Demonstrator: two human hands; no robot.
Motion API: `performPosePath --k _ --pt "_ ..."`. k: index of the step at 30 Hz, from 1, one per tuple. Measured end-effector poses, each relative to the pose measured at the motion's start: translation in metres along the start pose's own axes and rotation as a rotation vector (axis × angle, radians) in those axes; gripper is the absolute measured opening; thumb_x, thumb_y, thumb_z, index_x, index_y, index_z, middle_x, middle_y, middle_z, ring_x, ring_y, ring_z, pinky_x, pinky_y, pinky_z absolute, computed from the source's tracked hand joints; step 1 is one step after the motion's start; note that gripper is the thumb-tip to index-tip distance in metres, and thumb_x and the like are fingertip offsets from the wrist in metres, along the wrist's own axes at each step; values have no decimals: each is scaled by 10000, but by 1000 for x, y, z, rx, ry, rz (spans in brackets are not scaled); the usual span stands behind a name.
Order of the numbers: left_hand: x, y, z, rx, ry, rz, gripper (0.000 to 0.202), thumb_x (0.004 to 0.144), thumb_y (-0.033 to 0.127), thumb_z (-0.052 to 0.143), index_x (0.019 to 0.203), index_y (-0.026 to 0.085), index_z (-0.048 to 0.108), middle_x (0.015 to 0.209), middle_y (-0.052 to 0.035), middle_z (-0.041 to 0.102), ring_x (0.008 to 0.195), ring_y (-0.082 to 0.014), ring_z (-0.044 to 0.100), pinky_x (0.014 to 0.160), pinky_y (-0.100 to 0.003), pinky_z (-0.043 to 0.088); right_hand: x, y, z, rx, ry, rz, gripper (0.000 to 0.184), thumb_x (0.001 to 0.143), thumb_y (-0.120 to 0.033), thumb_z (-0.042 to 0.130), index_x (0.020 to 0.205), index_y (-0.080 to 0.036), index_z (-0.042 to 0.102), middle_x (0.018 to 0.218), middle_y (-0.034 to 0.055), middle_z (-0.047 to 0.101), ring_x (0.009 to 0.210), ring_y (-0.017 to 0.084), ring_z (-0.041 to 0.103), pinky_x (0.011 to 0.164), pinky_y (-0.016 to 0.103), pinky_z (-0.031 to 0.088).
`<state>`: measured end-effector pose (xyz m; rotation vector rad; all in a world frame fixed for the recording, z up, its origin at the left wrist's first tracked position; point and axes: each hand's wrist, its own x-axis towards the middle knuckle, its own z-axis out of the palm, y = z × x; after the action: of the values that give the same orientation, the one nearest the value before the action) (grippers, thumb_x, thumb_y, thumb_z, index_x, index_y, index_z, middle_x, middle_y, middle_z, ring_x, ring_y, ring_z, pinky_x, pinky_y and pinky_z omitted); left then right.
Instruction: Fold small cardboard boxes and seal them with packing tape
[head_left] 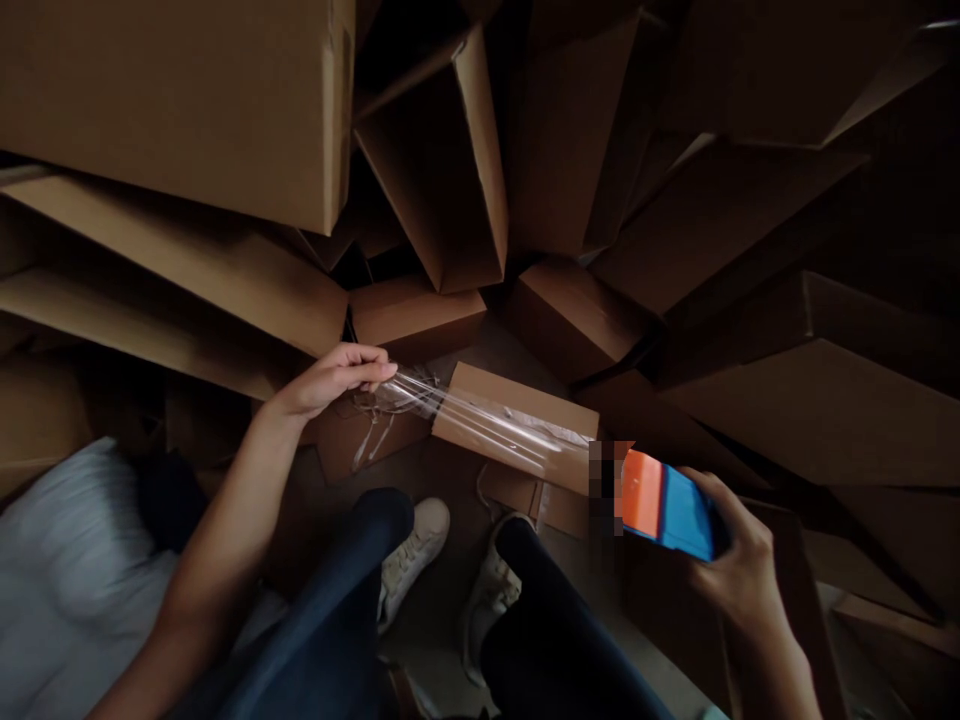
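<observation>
My left hand [337, 378] pinches the loose end of a strip of clear packing tape [480, 420]. The tape stretches rightward across the top of a small cardboard box [517, 400] in front of my feet. My right hand [739, 565] is wrapped round an orange and blue tape dispenser [667, 505] at the far end of the strip, just right of the box. The dispenser's front end is blurred out.
Many brown cardboard boxes [442, 160] are piled all round, some tilted, crowding the far side and both flanks. My legs in dark trousers and white shoes [412, 555] sit below the box. A pale cloth [67, 560] lies at lower left.
</observation>
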<state>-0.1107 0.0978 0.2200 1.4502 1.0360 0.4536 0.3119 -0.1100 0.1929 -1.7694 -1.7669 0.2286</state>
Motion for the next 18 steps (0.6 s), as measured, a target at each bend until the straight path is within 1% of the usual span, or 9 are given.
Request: performPosePath --k 2,6,8,10,11,12,13,15,18 --pt "0 1 0 -8 -20 -16 390 811 450 623 554 191 484 552 28 418 524 -95 340 520 -256 277 0 1 1 6 -2 1 514 610 -218 572 1123 -226 602 997 69 701 881 280 706 741 332 548" --pt "1 -3 -1 -21 -34 -59 397 802 460 638 554 195 476 534 34 381 489 -84 292 476 -257 224 1 5 3 16 -34 44 491 627 -229 600 1119 -228 602 995 75 709 920 303 708 787 359 550" --pt "-3 -4 -7 -51 19 -73 394 766 447 670 555 193 456 533 45 349 481 -71 261 460 -247 193 -4 11 1 5 -27 59 500 618 -240 614 1118 -235 606 1003 79 708 961 330 697 810 389 544" --pt "-12 -5 -19 -109 128 -66 396 734 423 698 563 187 430 537 60 311 473 -50 222 450 -228 154 -11 18 -4 -16 -9 114 501 619 -255 628 1119 -241 610 1010 81 700 974 347 686 808 404 537" --pt "-18 -5 -25 -132 174 -56 405 741 412 700 566 181 417 544 63 302 479 -41 217 456 -218 147 -16 21 -7 -23 3 157 493 622 -257 631 1115 -247 611 1008 79 696 964 345 685 798 401 535" --pt "-23 -4 -32 -106 175 -71 414 763 415 686 562 176 414 532 64 295 474 -35 223 457 -212 136 -20 23 -11 -28 19 205 483 628 -252 628 1111 -255 611 1007 73 691 955 338 683 789 394 531" --pt "-28 -4 -37 -64 143 -85 428 793 422 664 558 172 407 519 61 303 479 -34 246 464 -207 141 -23 24 -13 -28 34 247 478 631 -240 623 1109 -265 609 1007 67 686 950 330 681 780 385 527" --pt "-35 -2 -42 11 151 -53 430 823 419 643 561 163 417 517 60 334 495 -33 269 481 -197 163 -25 24 -17 -16 57 283 494 616 -194 607 1102 -283 608 993 52 672 943 317 674 769 376 517" --pt "-33 2 -36 123 173 -10 424 842 455 615 574 164 463 531 55 387 506 -48 301 490 -204 197 -17 18 -16 -20 90 215 545 588 -146 588 1100 -329 619 973 38 643 934 324 655 773 416 503"
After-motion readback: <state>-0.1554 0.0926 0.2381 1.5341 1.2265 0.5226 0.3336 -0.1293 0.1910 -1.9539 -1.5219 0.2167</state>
